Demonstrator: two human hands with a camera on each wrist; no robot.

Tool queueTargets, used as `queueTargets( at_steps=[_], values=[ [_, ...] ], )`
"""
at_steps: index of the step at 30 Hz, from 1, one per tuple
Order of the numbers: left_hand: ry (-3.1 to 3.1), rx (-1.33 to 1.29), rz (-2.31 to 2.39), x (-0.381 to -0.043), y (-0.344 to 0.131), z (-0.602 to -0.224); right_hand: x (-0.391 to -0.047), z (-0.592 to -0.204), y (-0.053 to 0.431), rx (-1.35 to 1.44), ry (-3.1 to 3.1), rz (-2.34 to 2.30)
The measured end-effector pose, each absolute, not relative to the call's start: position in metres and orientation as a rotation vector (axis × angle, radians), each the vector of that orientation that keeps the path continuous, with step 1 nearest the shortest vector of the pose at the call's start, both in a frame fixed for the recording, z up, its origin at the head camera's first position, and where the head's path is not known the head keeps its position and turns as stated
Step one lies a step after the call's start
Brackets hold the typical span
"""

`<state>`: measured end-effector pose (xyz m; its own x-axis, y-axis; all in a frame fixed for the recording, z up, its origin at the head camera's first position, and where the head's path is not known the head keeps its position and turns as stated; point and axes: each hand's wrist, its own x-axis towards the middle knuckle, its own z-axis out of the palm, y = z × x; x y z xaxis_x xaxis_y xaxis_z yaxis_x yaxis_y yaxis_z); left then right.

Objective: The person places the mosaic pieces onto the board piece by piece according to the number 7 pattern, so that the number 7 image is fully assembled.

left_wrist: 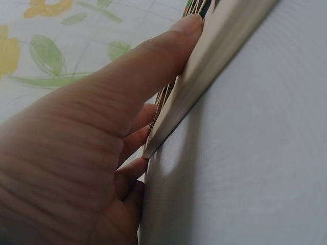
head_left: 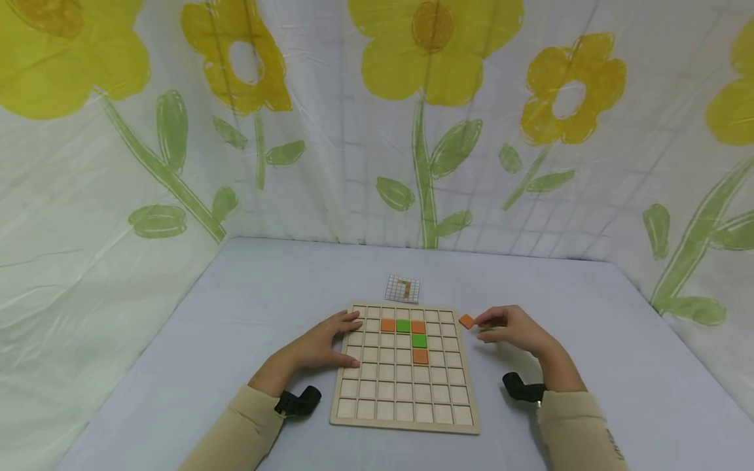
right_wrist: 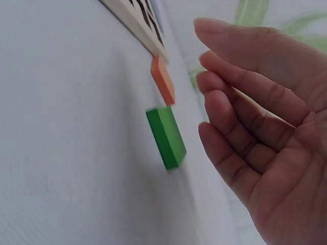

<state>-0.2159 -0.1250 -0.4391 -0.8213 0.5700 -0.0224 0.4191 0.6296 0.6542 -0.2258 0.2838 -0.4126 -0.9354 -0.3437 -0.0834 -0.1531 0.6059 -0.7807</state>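
A wooden grid board [head_left: 406, 426] lies on the table, with orange and green square tiles set in some cells. Along its left edge rests my left hand [head_left: 321, 342], thumb and fingers spread over the rim. My right hand [head_left: 523, 328] hovers right of the board with loosely bent fingers and nothing between them. A loose orange tile [head_left: 466, 321] lies beside the board's upper right corner, close to those fingertips. The right wrist view shows a green tile [right_wrist: 167, 139] next to the orange one, apart from the fingers; in the head view the hand hides it.
Just beyond the board's far edge lies a small card [head_left: 403, 288] printed with a coloured grid pattern. A pale cloth covers the table [head_left: 283, 281]. Behind it hangs a white curtain [head_left: 330, 163] with yellow flowers. Black wrist cameras sit on both wrists.
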Motion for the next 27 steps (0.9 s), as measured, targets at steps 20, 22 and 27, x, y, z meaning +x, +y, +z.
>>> queueTargets(
  at_steps=[20, 22, 27],
  values=[
    [2.623, 0.816, 0.969, -0.215, -0.125, -0.439, -0.225, -0.426, 0.311, -0.326, 2.598, -1.302],
    [2.625, 0.817, 0.968, -0.215, -0.125, -0.439, -0.225, -0.427, 0.312, -0.359, 2.601, -1.3],
    [2.634, 0.826, 0.96, -0.216, -0.124, -0.439, -0.225, -0.429, 0.312, -0.402, 2.632, -1.261]
  ],
)
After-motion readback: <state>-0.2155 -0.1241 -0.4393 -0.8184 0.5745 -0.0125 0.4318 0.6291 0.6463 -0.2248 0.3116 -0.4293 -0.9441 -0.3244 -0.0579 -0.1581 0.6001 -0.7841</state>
